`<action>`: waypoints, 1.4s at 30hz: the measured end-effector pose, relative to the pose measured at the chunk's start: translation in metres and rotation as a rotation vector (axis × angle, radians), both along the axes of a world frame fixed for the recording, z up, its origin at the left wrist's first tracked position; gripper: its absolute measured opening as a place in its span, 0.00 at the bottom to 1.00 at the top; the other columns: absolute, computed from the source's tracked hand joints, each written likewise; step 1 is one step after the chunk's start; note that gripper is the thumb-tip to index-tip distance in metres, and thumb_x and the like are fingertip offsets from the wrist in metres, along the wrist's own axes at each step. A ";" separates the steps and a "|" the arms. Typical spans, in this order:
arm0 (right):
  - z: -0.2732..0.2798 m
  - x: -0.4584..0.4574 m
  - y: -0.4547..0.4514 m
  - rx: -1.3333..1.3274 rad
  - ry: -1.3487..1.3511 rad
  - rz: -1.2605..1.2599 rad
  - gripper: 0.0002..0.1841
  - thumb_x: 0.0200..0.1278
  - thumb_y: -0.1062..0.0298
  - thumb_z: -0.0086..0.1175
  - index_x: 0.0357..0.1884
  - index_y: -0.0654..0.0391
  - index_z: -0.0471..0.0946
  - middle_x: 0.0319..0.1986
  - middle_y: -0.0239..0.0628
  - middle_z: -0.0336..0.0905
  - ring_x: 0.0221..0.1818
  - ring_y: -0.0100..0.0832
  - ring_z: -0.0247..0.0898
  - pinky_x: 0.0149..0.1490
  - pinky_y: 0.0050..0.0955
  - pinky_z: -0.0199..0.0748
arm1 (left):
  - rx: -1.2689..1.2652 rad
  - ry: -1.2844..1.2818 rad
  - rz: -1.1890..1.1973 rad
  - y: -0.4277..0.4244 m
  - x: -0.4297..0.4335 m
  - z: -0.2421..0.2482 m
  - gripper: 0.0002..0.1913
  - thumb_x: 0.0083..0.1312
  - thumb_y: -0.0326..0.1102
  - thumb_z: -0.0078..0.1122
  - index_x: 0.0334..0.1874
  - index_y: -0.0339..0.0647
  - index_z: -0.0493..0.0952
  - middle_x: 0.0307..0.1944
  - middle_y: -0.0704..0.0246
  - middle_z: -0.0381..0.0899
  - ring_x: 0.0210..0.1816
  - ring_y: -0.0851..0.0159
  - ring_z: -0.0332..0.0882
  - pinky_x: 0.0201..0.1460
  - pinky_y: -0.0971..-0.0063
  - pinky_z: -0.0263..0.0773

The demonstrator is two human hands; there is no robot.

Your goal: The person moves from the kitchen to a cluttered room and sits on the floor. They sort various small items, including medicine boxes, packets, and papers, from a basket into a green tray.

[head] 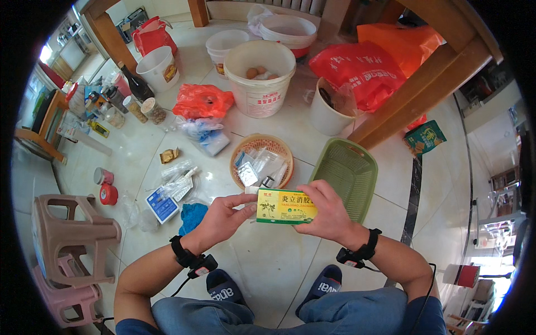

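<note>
Both hands hold a yellow and green medicine box (286, 206) in front of me. My right hand (328, 211) grips its right end between thumb and fingers. My left hand (226, 217) pinches at its left end, where a white piece shows beside the box. Just beyond lies a round woven basket (289, 153) with clear plastic packets, a silver blister pack (248, 173) and a small dark-labelled item. A green plastic basket (347, 167) lies to its right. Left of the round basket are a blue and white packet (162, 205), clear plastic bags and a blue cloth (192, 217).
White buckets stand further off, one large bucket (260, 90) holding eggs. Red plastic bags (203, 100), jars (153, 111) and a dark bottle (136, 83) are at the back left. A brown plastic stool (77, 238) stands left. A wooden table leg (418, 92) slants at the right.
</note>
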State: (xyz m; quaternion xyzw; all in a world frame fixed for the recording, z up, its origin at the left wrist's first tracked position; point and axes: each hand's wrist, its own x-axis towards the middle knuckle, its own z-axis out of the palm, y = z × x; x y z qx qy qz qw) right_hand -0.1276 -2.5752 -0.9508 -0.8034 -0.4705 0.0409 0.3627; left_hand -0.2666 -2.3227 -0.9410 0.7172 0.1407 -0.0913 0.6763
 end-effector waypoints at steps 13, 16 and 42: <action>-0.002 -0.001 -0.002 0.058 0.034 0.000 0.39 0.37 0.62 0.75 0.58 0.58 0.76 0.47 0.44 0.71 0.48 0.46 0.76 0.54 0.39 0.79 | -0.050 -0.042 0.128 -0.006 -0.002 -0.025 0.17 0.76 0.33 0.61 0.62 0.31 0.81 0.52 0.68 0.87 0.51 0.76 0.80 0.57 0.78 0.77; -0.003 0.000 -0.002 0.071 0.012 -0.004 0.39 0.36 0.63 0.76 0.57 0.60 0.76 0.47 0.45 0.72 0.47 0.45 0.76 0.53 0.38 0.79 | -0.076 -0.061 0.136 -0.009 -0.001 -0.026 0.17 0.76 0.33 0.61 0.63 0.31 0.80 0.52 0.68 0.87 0.51 0.76 0.81 0.57 0.78 0.77; -0.012 -0.001 -0.001 0.010 -0.045 -0.028 0.39 0.37 0.59 0.80 0.57 0.61 0.77 0.47 0.43 0.74 0.46 0.41 0.78 0.50 0.35 0.81 | -0.158 -0.029 0.103 -0.010 0.000 -0.039 0.16 0.76 0.28 0.59 0.64 0.32 0.77 0.47 0.68 0.86 0.48 0.74 0.82 0.57 0.76 0.78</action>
